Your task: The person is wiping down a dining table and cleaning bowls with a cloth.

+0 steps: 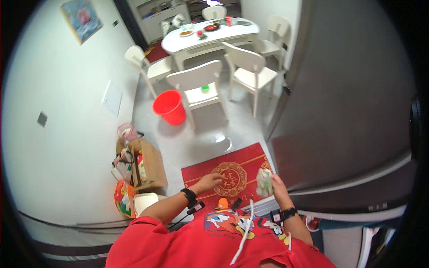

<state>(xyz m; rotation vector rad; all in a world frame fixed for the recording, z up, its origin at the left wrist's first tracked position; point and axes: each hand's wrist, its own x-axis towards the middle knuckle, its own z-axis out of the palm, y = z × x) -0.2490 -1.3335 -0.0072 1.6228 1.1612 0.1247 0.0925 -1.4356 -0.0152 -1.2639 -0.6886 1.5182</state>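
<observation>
My right hand [280,191] grips a crumpled pale green and white bundle [264,183], perhaps a cloth or something in a plastic bag. It hangs over the right part of a red doormat [201,174] with gold ornament and writing. My left hand [209,182] is out over the mat's middle with nothing visible in it, fingers loosely bent and pointing right. Both wrists wear black bands. The orange tip of a shoe or slipper [223,203] shows below the left hand, on the mat.
At the left wall stand a cardboard box [152,164] of goods, an orange bag [122,201] and a white container [144,202]. Ahead are a red bucket [170,109], a white chair [197,77] and a dining table [228,32] bearing dishes. A dark door-like panel [345,100] rises at right.
</observation>
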